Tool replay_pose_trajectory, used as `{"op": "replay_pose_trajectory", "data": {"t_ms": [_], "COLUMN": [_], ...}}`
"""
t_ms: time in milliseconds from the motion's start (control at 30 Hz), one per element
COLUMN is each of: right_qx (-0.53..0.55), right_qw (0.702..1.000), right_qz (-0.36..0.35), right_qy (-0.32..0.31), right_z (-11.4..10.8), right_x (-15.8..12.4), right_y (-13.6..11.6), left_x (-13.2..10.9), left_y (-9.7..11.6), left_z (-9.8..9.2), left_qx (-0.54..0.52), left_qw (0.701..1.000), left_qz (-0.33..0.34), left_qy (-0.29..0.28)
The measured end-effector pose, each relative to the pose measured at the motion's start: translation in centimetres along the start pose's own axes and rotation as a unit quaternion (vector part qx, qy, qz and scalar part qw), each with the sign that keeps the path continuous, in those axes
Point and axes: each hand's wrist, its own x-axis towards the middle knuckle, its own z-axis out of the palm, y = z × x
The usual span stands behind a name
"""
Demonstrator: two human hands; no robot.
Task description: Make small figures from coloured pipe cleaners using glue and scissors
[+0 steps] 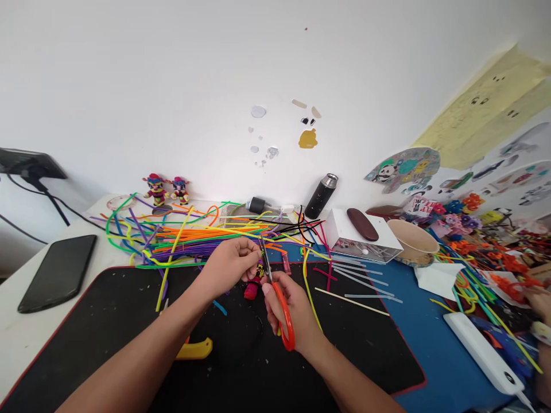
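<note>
Plainly, in the head view, gripped the orange-handled scissors (282, 318) in the right hand (297, 310), with fingers wrapped round the loops and blades pointing up and away. Could not tell the blades' exact state, apart or together. Had the left hand (232, 264) just across from the blades, fingers curled in at the upper end of a small doll (251, 290) in red and yellow. Could not tell a pinch on the doll from a mere touch, with the fingertips partly hidden. Saw the doll between both hands, beside the scissors, over the black mat (344, 350). Could not tell for sure about its contact with the mat.

Noticed a yellow handle (197, 349) on the mat beside the left forearm. Saw, beyond the hands, a heap of coloured pipe cleaners (206, 233), with two finished dolls (156, 190) near the wall. Spotted a dark tablet (58, 274) to the left; to the right, a black flask (319, 198) beside a white box (338, 232) with a brown case (363, 223) on top. Saw clear sticks (361, 277) and a wooden stick (352, 302) nearer, then a bowl (413, 238), a white power strip (482, 351) and, at the right edge, another person's hand (540, 301).
</note>
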Motion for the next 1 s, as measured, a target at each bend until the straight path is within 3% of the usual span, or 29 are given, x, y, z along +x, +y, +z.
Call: {"op": "replay_pose_trajectory", "data": {"t_ms": [200, 333, 567, 633, 733, 800, 867, 933, 1000], "right_qx": [0.008, 0.007, -0.197, -0.346, -0.519, -0.572, -0.592, -0.581, -0.529], "right_qw": [0.999, 0.999, 0.972, 0.931, 0.840, 0.798, 0.777, 0.786, 0.829], "right_qz": [0.003, 0.042, 0.095, 0.054, 0.000, -0.016, -0.033, -0.063, -0.098], "right_qy": [0.035, -0.025, -0.086, -0.106, -0.159, -0.191, -0.210, -0.201, -0.155], "right_z": [-0.9, -3.0, -7.9, -8.4, -8.2, -8.0, -7.8, -7.6, -7.4], "right_x": [-0.6, -1.6, -4.5, -5.1, -5.5, -5.4, -5.2, -4.7, -3.9], "right_y": [0.6, 1.1, 0.7, -0.5, -2.2, -2.9, -3.2, -3.4, -3.5], "left_x": [-0.2, -0.4, -0.5, -0.5, -0.5, -0.5, -0.5, -0.4, -0.4], "left_y": [0.3, 0.6, 0.8, 0.8, 0.7, 0.7, 0.6, 0.5, 0.4], "left_z": [0.5, 0.5, -0.1, -0.1, -0.1, 0.0, 0.1, 0.1, 0.2], "left_qx": [0.007, 0.001, -0.030, -0.036, -0.046, -0.053, -0.058, -0.064, -0.077], "left_qw": [1.000, 0.999, 0.998, 0.998, 0.997, 0.996, 0.995, 0.994, 0.993], "left_qz": [-0.008, -0.019, -0.028, -0.030, -0.032, -0.035, -0.038, -0.042, -0.046], "left_qy": [-0.026, -0.041, -0.048, -0.050, -0.054, -0.057, -0.065, -0.073, -0.081]}}
